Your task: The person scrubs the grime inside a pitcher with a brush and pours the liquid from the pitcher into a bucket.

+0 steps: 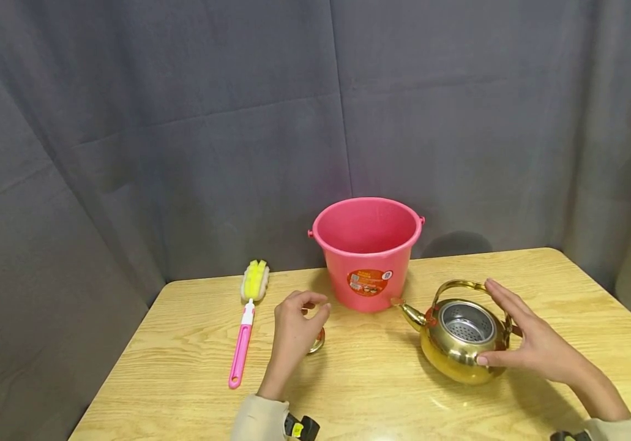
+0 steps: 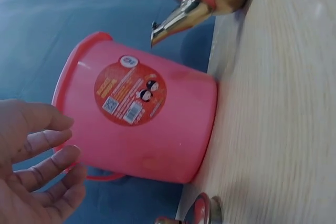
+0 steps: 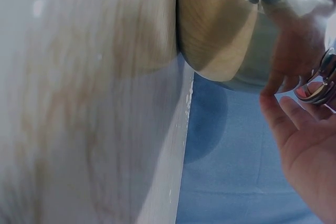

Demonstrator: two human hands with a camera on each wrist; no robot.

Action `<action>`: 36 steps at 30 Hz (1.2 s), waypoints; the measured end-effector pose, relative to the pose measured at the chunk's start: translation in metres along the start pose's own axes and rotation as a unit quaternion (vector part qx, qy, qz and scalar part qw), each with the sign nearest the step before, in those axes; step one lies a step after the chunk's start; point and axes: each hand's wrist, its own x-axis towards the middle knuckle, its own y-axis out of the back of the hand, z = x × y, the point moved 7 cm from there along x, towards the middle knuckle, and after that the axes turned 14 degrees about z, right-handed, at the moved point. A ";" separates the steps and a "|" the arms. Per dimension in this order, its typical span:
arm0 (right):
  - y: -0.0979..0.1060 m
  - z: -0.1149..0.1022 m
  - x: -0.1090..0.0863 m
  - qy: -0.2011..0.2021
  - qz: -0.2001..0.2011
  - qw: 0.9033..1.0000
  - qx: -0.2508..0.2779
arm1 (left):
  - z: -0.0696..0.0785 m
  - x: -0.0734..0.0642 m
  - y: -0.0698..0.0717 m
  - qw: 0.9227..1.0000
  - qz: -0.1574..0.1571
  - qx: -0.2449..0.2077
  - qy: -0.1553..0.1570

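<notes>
A gold teapot [image 1: 455,355] stands on the right of the table without its lid, a perforated metal strainer [image 1: 467,323] set in its mouth. My right hand [image 1: 532,343] is spread at its right side, the thumb at the body and the straight fingers by the arched handle [image 1: 461,285]. In the right wrist view, fingertips [image 3: 269,100] meet the teapot's shiny side. My left hand [image 1: 300,324] hovers over the table with loosely bent fingers and nothing between them. Just behind it, partly hidden, is the small gold lid [image 1: 317,340], also at the bottom of the left wrist view.
A pink bucket [image 1: 369,254] with a red label stands at the back of the table, close to the teapot's spout [image 1: 413,315]. On the left lies a sponge brush [image 1: 246,327] with a pink handle. Grey curtains [image 1: 227,135] hang behind the wooden table [image 1: 172,343].
</notes>
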 end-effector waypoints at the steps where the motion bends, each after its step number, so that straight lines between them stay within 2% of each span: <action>1: 0.000 0.000 0.000 0.001 0.000 1.000 0.005 | 0.002 0.000 -0.001 1.000 0.000 -0.003 -0.007; 7: 0.001 0.000 0.001 0.000 -0.001 1.000 0.004 | 0.016 -0.005 -0.008 0.999 -0.004 -0.023 -0.043; 12: 0.001 0.000 0.000 -0.005 -0.007 1.000 -0.012 | 0.027 -0.010 -0.012 0.998 -0.020 -0.033 -0.052; 18: 0.000 0.001 0.000 -0.005 -0.010 1.000 -0.009 | 0.040 -0.014 -0.012 0.997 -0.019 -0.038 -0.067; 25: -0.001 0.001 0.000 -0.006 -0.012 1.000 -0.004 | 0.055 -0.016 -0.022 0.992 -0.041 -0.063 -0.106; 31: 0.001 0.000 0.001 -0.004 -0.008 1.000 -0.009 | 0.074 -0.014 -0.033 0.987 -0.060 -0.066 -0.137; 36: 0.001 0.001 0.000 -0.004 -0.009 1.000 -0.002 | 0.084 -0.014 -0.038 0.984 -0.059 -0.067 -0.155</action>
